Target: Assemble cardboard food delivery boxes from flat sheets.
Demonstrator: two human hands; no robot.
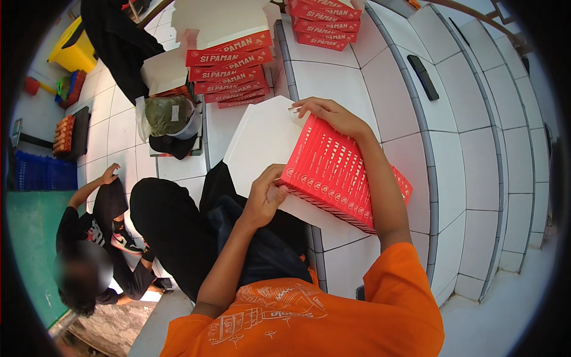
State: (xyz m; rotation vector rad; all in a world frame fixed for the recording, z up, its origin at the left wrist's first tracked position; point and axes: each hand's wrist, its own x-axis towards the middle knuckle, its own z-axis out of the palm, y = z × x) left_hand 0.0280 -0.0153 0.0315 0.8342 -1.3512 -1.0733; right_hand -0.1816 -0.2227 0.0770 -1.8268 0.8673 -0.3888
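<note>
A nested stack of red cardboard boxes [333,169] lies on the white tiled step in front of me, tilted, its printed sides facing up. White lid flaps [256,143] spread out to its left. My left hand [263,199] is closed around the stack's near left corner, thumb on the red side. My right hand [333,116] reaches over the far end, with its fingers bent and pinching the edge of a box at the corner. Part of the stack is hidden under my right forearm.
More red boxes [229,74] with open white lids are piled ahead, and another pile [326,24] stands beyond. A tub with a green bag [169,116] sits left of them. A black phone-like object [422,77] lies on a higher step. Another person [89,238] sits at the left.
</note>
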